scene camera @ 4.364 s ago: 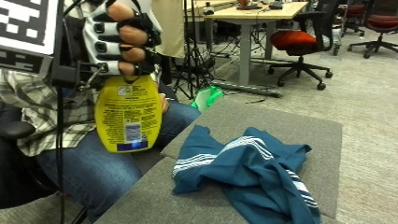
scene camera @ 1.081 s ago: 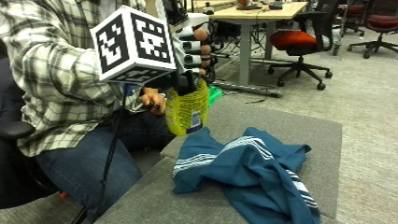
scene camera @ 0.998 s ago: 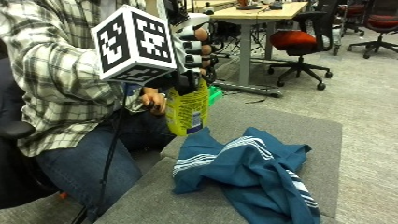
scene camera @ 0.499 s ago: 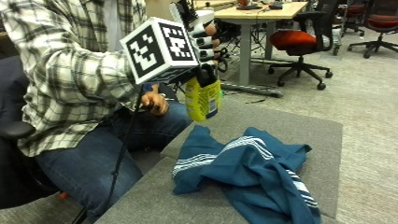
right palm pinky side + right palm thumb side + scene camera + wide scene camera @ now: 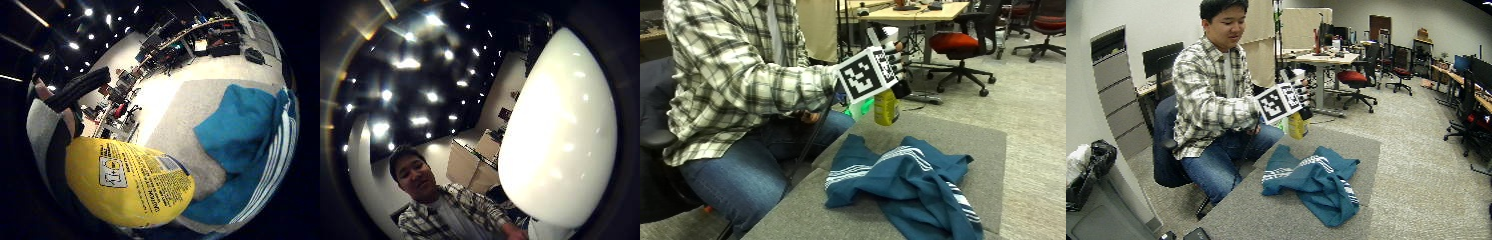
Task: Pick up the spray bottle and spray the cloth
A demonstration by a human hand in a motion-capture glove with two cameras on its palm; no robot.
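- Grey table carried a crumpled blue cloth at its middle.
- Right hand gripped yellow spray bottle, fingers curled round it, raised over the far edge.

Grip holds bottle (yellow) above cloth.

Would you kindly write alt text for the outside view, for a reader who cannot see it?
A seated person's gloved right hand holds a yellow spray bottle upright above a grey table, beside a crumpled blue cloth with white stripes lying on it. Office chairs and a desk stand behind.
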